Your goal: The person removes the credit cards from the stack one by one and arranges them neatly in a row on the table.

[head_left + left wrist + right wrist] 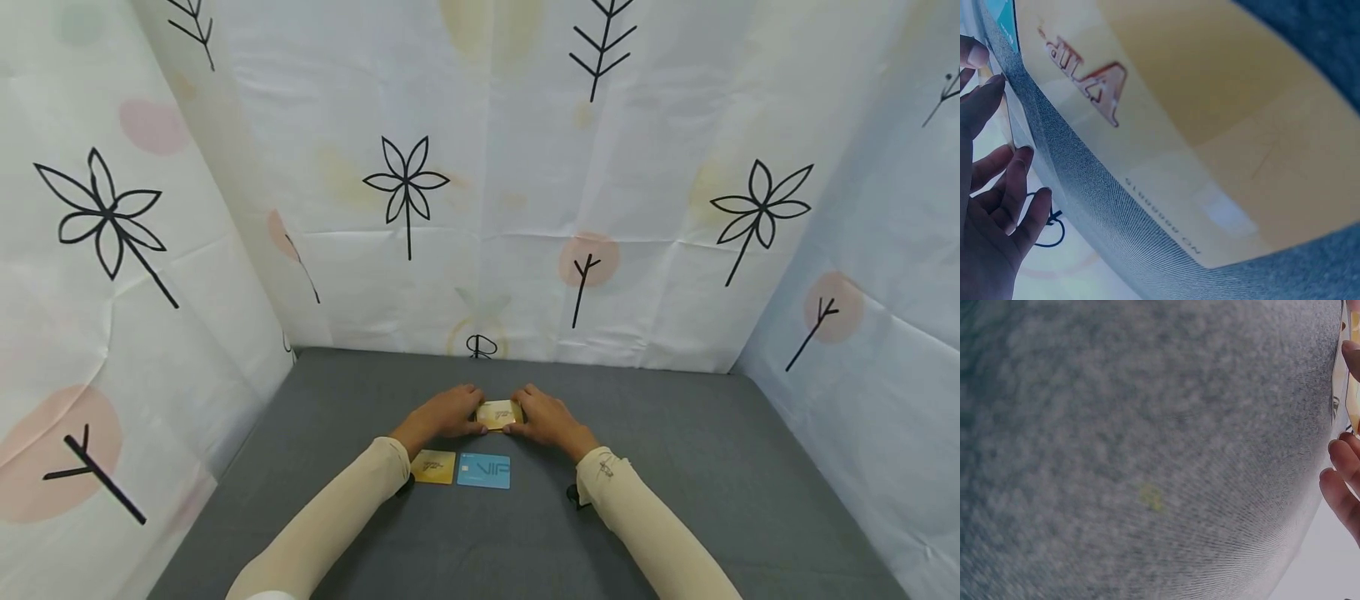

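Observation:
Both hands hold a gold card (pixel 498 414) with dark lettering, low over the grey cloth. The left hand (pixel 448 412) pinches its left edge between thumb and fingers; the right hand (pixel 551 418) grips the opposite edge the same way. In the left wrist view, the left hand (pixel 997 206) shows at the far left. Another gold card (pixel 435 467) lies nearer the body, partly behind the left wrist, and fills much of the left wrist view. A blue card (pixel 483 471) marked VIP lies just right of it. Only fingertips of the right hand (pixel 1344 478) enter the right wrist view.
A grey cloth (pixel 675 483) covers the table. White patterned fabric (pixel 495 183) stands as walls at the back and both sides. Dark straps (pixel 576 497) show under the sleeve cuffs.

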### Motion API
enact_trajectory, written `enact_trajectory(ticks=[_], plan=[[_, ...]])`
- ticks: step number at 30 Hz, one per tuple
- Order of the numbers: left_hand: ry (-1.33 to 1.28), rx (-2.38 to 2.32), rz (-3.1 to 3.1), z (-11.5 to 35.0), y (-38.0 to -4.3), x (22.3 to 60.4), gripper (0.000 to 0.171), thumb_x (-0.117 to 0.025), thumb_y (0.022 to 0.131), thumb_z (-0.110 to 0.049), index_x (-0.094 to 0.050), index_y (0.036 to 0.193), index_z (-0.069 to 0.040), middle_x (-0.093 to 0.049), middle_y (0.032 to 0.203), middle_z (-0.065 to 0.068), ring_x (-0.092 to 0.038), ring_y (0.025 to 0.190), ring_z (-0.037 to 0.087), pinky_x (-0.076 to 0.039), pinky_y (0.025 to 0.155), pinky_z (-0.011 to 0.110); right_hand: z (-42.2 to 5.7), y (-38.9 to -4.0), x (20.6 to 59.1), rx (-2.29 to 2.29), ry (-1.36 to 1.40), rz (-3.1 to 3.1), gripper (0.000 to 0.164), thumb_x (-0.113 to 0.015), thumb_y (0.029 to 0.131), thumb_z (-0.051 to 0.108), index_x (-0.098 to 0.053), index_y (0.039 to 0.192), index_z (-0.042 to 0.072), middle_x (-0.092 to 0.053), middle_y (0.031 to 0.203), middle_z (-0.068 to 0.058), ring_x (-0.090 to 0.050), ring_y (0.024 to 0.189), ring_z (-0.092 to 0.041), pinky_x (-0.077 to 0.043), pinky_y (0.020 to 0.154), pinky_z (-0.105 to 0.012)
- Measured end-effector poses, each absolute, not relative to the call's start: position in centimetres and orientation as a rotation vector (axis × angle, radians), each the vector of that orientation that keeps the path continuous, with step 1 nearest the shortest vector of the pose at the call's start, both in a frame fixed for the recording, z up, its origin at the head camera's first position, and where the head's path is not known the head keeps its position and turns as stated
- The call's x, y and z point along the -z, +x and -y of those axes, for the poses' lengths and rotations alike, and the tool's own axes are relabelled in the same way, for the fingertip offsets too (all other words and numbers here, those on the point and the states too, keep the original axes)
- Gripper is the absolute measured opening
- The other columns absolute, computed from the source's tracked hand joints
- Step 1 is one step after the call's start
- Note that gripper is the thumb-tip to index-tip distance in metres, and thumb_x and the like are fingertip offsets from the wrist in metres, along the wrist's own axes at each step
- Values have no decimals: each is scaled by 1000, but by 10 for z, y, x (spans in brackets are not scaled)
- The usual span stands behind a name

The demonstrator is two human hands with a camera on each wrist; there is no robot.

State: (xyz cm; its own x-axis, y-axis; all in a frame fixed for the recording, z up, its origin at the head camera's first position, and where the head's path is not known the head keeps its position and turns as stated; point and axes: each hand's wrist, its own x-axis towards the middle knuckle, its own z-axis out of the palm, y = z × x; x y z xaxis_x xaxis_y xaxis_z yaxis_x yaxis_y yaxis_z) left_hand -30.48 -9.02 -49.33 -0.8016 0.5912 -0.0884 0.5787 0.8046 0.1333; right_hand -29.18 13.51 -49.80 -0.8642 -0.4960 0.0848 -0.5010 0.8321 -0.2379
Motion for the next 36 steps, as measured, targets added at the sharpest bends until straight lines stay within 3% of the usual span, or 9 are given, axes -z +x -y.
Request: enact_trajectory(ticks=[12,36], plan=[[955,-155,-2869,90,-299,488,52,-69,94,-47,-59,128,-9,-61,116,7,-59,101,19,-50,86,39,-136,-287,491,-406,850,2980,55,-76,89,42,-64,127,5,-59,108,-6,-52,83,-13,-49,73,-38],[971,-110,-2865,86,-292,495,54,-66,94,-51,-59,130,-12,-61,118,5,-59,101,18,-50,84,37,-144,-278,490,-313,899,2926,54,-77,87,46,-67,124,8,-59,101,-1,-49,76,-9,-45,66,-31]])
